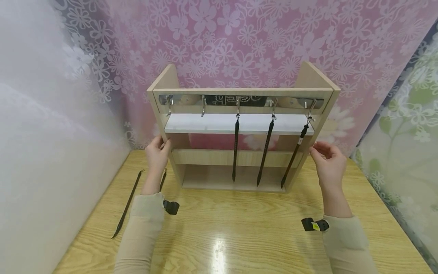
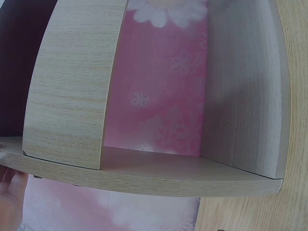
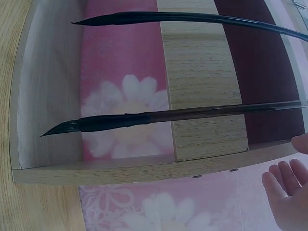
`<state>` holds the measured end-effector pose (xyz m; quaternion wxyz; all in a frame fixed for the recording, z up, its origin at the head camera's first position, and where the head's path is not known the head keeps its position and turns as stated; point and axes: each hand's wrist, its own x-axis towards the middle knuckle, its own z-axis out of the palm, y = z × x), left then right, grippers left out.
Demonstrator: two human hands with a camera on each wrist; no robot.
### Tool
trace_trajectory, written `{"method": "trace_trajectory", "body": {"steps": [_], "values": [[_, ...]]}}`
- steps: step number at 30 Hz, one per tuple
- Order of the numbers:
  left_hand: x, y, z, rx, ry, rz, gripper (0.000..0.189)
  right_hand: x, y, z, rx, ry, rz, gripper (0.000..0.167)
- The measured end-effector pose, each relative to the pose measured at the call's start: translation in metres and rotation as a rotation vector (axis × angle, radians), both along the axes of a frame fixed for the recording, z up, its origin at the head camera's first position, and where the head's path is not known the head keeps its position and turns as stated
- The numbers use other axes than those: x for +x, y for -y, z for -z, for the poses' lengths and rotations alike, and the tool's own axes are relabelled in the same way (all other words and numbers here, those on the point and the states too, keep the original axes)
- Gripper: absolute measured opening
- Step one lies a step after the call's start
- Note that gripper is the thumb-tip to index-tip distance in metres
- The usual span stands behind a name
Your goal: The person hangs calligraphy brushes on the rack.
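Observation:
A pale wooden desk shelf (image 1: 239,158) stands on the table. Its upper front board carries a metal hook strip (image 1: 195,99). From three of the hooks hang dark calligraphy brushes, tips down: a middle brush (image 1: 236,152), another brush (image 1: 265,152) to its right, and a brown-handled brush (image 1: 295,156) at the far right. My left hand (image 1: 157,152) grips the shelf's left side panel at its front edge. Beside the right side panel is my right hand (image 1: 328,160); its thumb touches the panel's edge, and the loosely bent fingers (image 3: 276,185) stay apart from it.
A loose brush (image 1: 128,205) lies on the wooden table (image 1: 219,224) at the left. Another brush (image 1: 163,179) lies partly hidden behind my left forearm. A pink floral cloth (image 1: 219,42) hangs behind the shelf, with a white wall (image 1: 51,125) at the left.

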<state>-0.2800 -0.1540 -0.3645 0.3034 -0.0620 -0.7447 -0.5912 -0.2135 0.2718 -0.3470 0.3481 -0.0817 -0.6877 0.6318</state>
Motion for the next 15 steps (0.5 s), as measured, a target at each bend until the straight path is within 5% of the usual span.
{"method": "trace_trajectory", "body": {"steps": [9, 15], "values": [[0.0002, -0.0003, -0.0003, 0.0, -0.004, -0.012, 0.026, -0.0063, 0.0003, -0.0033, -0.053, 0.009, -0.073, 0.033], [-0.0008, 0.0004, 0.0001, -0.004, 0.002, -0.015, 0.026, -0.0087, 0.0012, -0.0041, 0.086, 0.072, -0.042, 0.035]]}}
